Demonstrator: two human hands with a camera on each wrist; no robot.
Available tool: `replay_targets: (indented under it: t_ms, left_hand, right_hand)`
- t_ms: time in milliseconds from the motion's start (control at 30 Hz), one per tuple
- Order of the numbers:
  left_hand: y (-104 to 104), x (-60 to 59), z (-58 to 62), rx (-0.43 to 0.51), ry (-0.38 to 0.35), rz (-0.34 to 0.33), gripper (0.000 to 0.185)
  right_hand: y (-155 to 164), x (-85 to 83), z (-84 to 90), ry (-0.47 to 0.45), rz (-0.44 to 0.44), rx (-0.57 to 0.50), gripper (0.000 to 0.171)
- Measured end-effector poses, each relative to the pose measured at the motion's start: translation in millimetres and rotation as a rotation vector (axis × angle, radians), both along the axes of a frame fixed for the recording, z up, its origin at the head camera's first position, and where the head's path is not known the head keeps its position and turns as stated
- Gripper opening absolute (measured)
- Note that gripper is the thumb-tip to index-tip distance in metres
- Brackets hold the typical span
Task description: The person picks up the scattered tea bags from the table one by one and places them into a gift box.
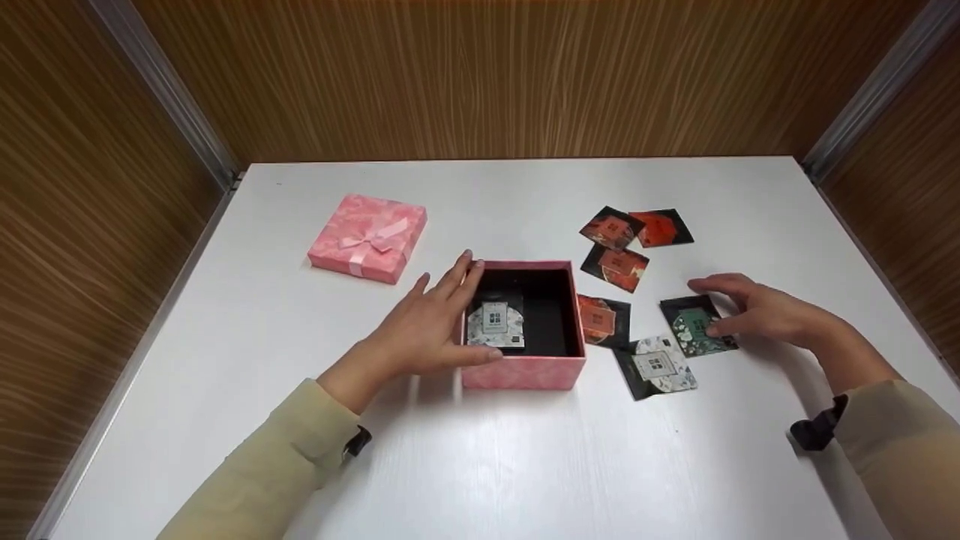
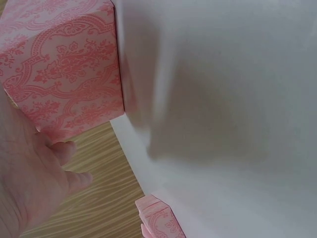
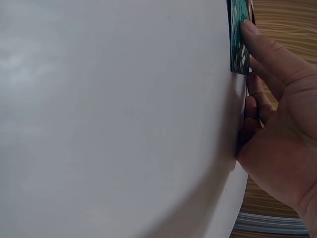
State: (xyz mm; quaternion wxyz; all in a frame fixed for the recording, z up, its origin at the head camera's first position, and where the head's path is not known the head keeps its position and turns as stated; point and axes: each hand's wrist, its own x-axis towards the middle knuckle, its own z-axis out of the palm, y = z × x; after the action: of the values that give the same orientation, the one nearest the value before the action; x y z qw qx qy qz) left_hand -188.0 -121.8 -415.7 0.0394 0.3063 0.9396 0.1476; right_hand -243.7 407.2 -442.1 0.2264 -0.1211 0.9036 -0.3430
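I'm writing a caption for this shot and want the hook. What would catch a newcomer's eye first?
First the open pink box at the middle of the white table, one packet lying inside, with the left hand resting against its left side. Next the dark packets scattered to its right, where the right hand touches a green one. The pink lid with a bow sits apart at the far left.

We see a white desk (image 1: pixel 487 465) bearing an open pink box (image 1: pixel 523 372), its ribboned lid (image 1: pixel 367 237) well apart, and six scattered sachets (image 1: pixel 655 365) beside the box.
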Motion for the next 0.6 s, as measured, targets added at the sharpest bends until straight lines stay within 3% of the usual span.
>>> replay_targets:
  t_ms: [600]
  left_hand:
    - [0.0,0.4,0.5,0.009,-0.008,-0.002,0.125]
  right_hand:
    - [-2.9,2.3,-4.8,0.022,-0.032,-0.019,0.07]
